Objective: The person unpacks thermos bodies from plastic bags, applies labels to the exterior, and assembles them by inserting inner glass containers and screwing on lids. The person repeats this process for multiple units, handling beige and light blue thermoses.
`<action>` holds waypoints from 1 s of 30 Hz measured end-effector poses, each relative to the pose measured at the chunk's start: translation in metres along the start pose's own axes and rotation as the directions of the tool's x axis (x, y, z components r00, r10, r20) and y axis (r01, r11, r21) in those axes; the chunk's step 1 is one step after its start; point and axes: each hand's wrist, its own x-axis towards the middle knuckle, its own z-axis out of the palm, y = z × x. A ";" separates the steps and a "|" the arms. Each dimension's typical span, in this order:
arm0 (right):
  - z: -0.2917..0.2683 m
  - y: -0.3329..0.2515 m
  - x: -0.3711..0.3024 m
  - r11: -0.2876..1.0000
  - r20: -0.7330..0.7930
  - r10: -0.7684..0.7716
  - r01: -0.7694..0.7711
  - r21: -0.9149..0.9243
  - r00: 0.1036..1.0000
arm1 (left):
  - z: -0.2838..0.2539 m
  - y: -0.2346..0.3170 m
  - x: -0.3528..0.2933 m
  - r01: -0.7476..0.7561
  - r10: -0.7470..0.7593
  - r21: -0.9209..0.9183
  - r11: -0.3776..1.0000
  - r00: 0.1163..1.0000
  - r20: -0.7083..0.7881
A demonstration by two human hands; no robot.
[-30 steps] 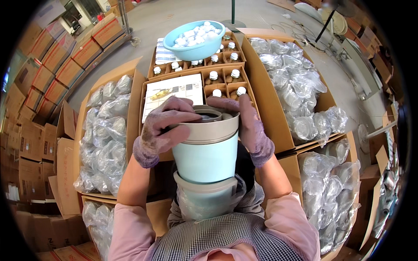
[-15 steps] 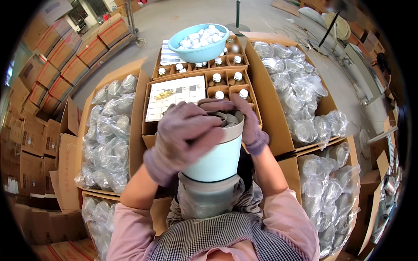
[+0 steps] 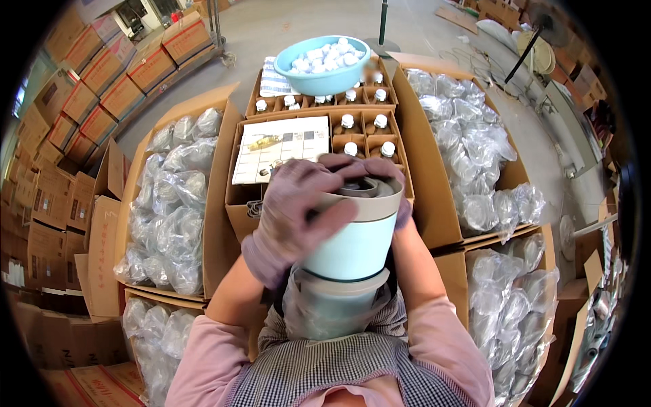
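Note:
A pale blue, bucket-like container [image 3: 356, 245] with a grey collar stands upright before me. Dark round parts [image 3: 358, 186] sit inside its mouth. My gloved left hand [image 3: 296, 214] grips the collar from the left, fingers reaching over the rim and slightly blurred. Across the far side and right of the rim, my gloved right hand [image 3: 380, 169] is curled, partly hidden behind the container. Directly below, a second pale blue container [image 3: 339, 306] in clear plastic film sits at my lap; whether the two touch cannot be made out.
Ahead stand cartons of brown bottles with white caps [image 3: 347, 122], a printed white sheet [image 3: 281, 149] and a blue basin [image 3: 322, 80] of white pieces. Boxes of plastic-wrapped items flank me at left [image 3: 173, 203] and right [image 3: 468, 142]. Stacked cartons [image 3: 122, 98] line the far left.
The upper container has shifted a little right in view, and its mouth with the dark round parts shows more openly. Both hands stay at its rim; the left has moved right with it.

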 end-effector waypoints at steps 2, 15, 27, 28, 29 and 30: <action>0.019 0.007 -0.001 0.979 -0.019 0.020 -0.016 0.204 1.000 | 0.006 0.044 0.003 -0.075 0.088 0.358 0.931 0.996 -0.021; 0.002 -0.080 -0.007 0.889 -0.290 0.191 -0.291 -0.354 0.938 | 0.010 -0.086 0.001 0.362 -0.337 -0.681 0.637 0.925 0.176; 0.009 -0.073 0.022 0.949 -0.287 0.261 -0.299 -0.098 0.922 | -0.009 -0.040 0.009 -0.071 0.047 -0.499 0.864 0.997 -0.060; 0.008 -0.070 0.021 0.930 -0.213 0.310 -0.342 -0.136 0.927 | -0.011 -0.042 0.007 0.004 -0.003 -0.523 0.853 1.000 0.004; 0.005 -0.063 0.021 0.918 -0.109 0.214 -0.238 -0.316 0.971 | -0.015 -0.046 0.006 0.081 -0.052 -0.541 0.837 0.996 0.069; 0.001 -0.057 0.022 0.869 -0.001 0.105 -0.092 -0.486 0.995 | -0.017 -0.049 0.003 0.158 -0.099 -0.555 0.817 0.986 0.134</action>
